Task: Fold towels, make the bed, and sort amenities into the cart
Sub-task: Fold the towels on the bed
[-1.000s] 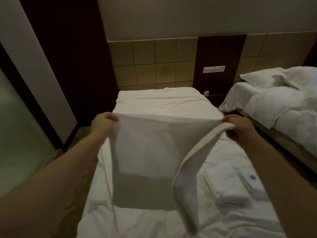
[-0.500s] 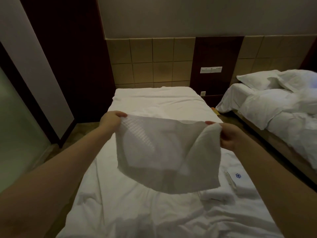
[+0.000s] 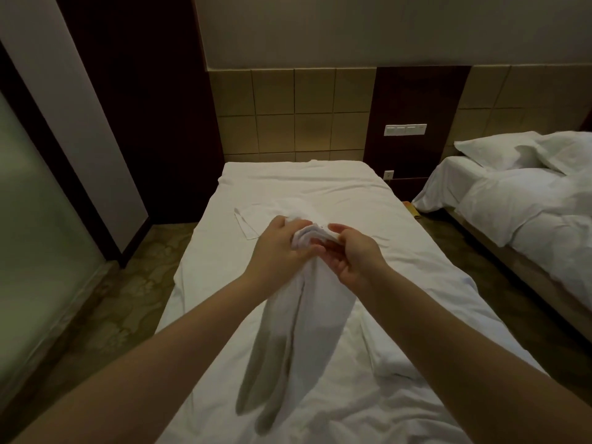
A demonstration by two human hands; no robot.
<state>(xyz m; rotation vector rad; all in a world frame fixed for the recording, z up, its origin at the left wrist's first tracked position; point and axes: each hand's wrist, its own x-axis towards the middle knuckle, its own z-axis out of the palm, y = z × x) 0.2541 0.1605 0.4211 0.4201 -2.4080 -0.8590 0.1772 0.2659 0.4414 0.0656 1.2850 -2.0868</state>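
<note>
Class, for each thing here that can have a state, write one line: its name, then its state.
towel, bunched at its top, hanging down
left hand, grips the towel's top
right hand, pinches the towel's edge
near bed, surface wrinkled
far bed, unmade and rumpled
flat cloth, lying on the near bed

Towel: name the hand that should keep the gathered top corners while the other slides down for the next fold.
Left. The left hand wraps its fingers round the bunched corners of the towel; the right hand only pinches an edge at its fingertips, so it can probably let go more easily.
</note>
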